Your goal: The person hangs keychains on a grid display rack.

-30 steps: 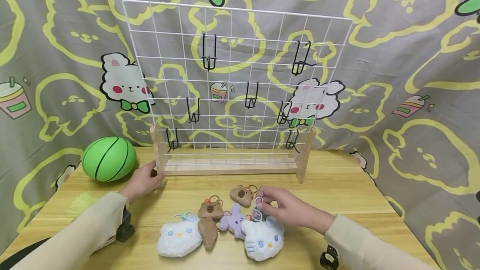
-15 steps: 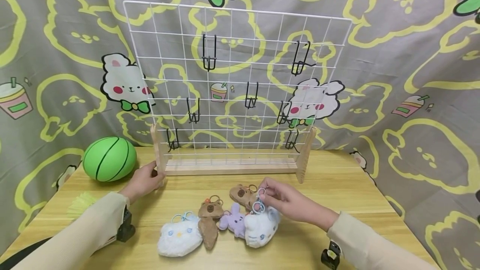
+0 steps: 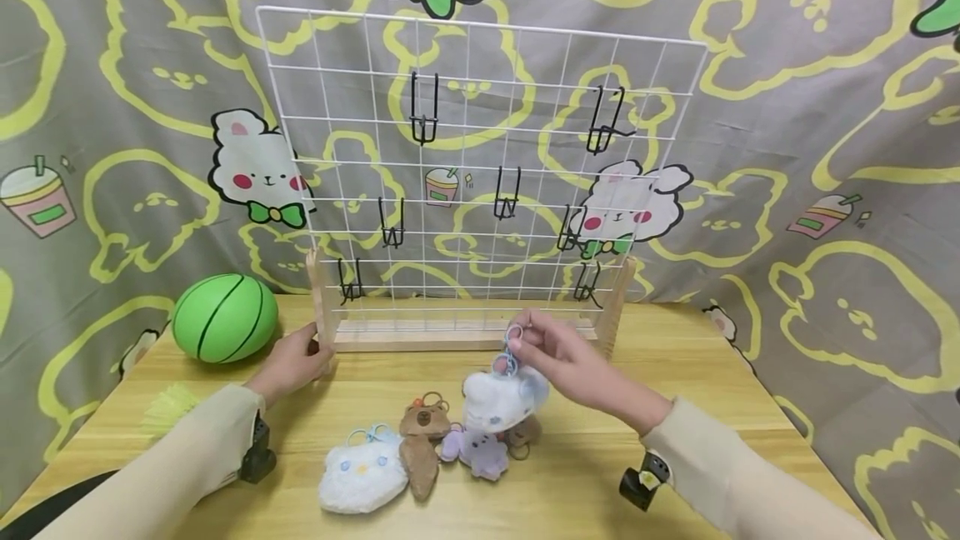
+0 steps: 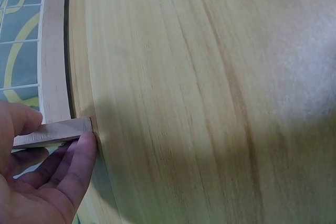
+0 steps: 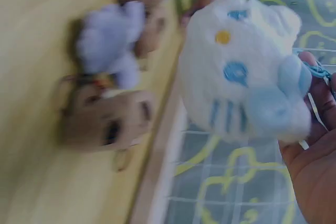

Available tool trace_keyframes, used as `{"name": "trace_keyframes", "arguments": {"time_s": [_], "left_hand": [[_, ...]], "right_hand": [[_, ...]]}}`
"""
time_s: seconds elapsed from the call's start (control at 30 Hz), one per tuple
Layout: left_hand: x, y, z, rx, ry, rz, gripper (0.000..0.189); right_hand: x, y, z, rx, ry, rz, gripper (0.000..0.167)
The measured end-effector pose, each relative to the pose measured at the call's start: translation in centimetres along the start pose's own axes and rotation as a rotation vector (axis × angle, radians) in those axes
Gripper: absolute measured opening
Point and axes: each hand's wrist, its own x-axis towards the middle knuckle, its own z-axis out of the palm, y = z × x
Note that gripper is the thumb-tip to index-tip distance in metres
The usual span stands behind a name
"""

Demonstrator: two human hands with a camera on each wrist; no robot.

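Note:
My right hand (image 3: pixel 558 357) pinches the pale blue ring (image 3: pixel 513 333) of a white plush cat keychain (image 3: pixel 498 398), which hangs below the fingers. In the right wrist view its blue eyes, yellow nose and blue bow show. My left hand (image 3: pixel 291 363) grips the wooden left end piece (image 4: pixel 58 130) of a white wire grid rack (image 3: pixel 465 23), thumb on one side and fingers on the other. Under the hanging cat lie a purple plush keychain (image 3: pixel 483 457) and a partly hidden brown plush keychain (image 3: pixel 527 435).
Another white plush keychain (image 3: pixel 363 477) and a brown bear plush keychain (image 3: pixel 424 420) lie on the wooden table (image 3: pixel 675 407). Several black hooks (image 3: pixel 423 115) are on the grid. A green ball (image 3: pixel 225 319) and a yellow fringed thing (image 3: pixel 168 408) are at the left.
My right hand has lifted the white cat keychain up and toward the rack. The purple keychain and the brown one behind it have shifted. My left hand stays on the rack's end piece.

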Motion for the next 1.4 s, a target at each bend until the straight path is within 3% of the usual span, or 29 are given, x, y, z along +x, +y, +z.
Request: {"name": "trace_keyframes", "arguments": {"time_s": [0.17,0.6,1.03,1.4], "left_hand": [[-0.2,0.2,0.0,0.004,0.009,-0.006,0.054],[0.0,-0.3,0.1,0.018,0.028,0.011,0.054],[0.0,-0.3,0.2,0.018,0.025,0.014,0.053],[0.1,-0.3,0.2,0.014,0.025,0.011,0.055]], "right_hand": [[2.4,-3.2,-0.6,0.108,0.058,0.018,0.015],[10.9,-10.4,-1.8,0.127,0.223,-0.139,0.006],[16.0,-13.3,-1.4,0.092,0.358,-0.337,0.006],[18.0,-13.9,-1.8,0.094,0.437,-0.329,0.011]]}}
